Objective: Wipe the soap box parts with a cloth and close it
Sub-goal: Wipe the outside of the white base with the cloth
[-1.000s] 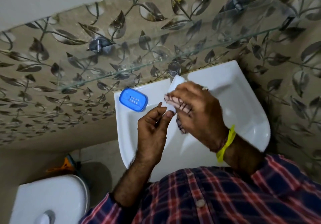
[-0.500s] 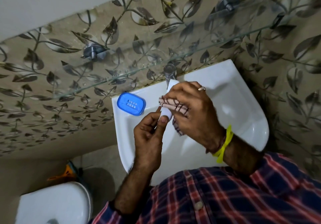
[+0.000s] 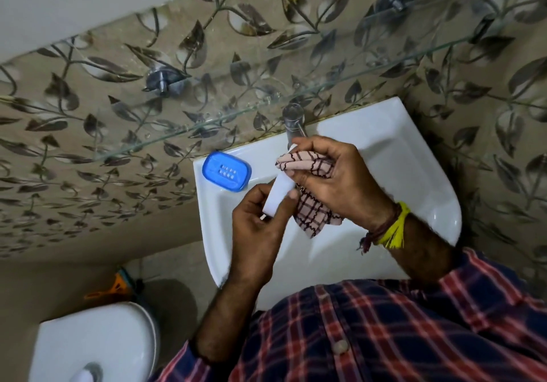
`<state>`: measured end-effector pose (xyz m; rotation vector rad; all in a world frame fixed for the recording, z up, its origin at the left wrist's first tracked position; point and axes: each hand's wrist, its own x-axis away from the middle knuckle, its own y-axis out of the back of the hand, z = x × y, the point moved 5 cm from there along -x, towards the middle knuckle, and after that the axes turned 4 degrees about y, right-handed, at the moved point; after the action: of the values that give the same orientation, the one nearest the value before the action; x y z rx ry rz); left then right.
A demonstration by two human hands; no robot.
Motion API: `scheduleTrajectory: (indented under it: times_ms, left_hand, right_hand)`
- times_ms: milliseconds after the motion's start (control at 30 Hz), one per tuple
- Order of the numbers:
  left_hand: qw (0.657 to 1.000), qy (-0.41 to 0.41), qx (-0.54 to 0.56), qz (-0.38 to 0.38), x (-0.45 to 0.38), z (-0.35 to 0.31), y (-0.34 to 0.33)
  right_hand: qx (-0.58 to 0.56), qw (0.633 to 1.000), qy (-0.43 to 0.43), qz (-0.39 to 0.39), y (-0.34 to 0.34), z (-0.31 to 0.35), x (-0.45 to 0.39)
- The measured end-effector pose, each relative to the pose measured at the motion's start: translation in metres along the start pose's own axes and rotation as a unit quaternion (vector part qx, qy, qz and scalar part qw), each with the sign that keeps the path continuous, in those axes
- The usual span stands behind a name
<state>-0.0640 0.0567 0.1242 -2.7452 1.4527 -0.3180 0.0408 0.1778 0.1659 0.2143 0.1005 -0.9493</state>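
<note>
Glossy blue plastic tray (image 3: 226, 171), woven checked cloth (image 3: 312, 212), gleaming white ceramic basin (image 3: 414, 168), metal tap (image 3: 293, 121).

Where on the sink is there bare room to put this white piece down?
Free: the sink rim right of the tap, and the bowl right of the right hand. Crowded: the left corner holds the blue tray, and the middle is taken by the left hand, the white piece and the cloth.
</note>
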Motion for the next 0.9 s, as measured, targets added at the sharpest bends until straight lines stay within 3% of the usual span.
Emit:
scheduleTrajectory:
  times_ms: [167,333,500,633,800,900]
  left_hand:
    - [0.998,-0.022,-0.034,0.039,-0.001,-0.006,-0.001]
    - [0.999,-0.033,-0.019,-0.002,-0.002,-0.003,-0.008]
    - [0.999,-0.048,0.000,-0.013,-0.004,-0.002,-0.002]
    - [0.999,-0.028,-0.004,-0.026,-0.003,0.005,0.000]
    - [0.998,-0.044,0.023,-0.024,-0.006,0.001,0.004]
    - [0.999,-0.029,0.029,-0.022,-0.006,0.005,0.000]
  right_hand:
    - [0.099,0.990,0.091,0.038,-0.007,0.016,0.014]
    - [0.180,0.980,0.079,-0.019,-0.002,0.024,0.006]
    - [0.326,0.924,0.199,0.030,-0.021,0.040,0.031]
    - [0.261,0.958,0.108,-0.045,-0.003,0.034,-0.002]
    - [0.306,0.934,0.184,0.031,-0.028,0.044,0.024]
    - [0.277,0.954,0.114,-0.011,-0.013,0.034,0.004]
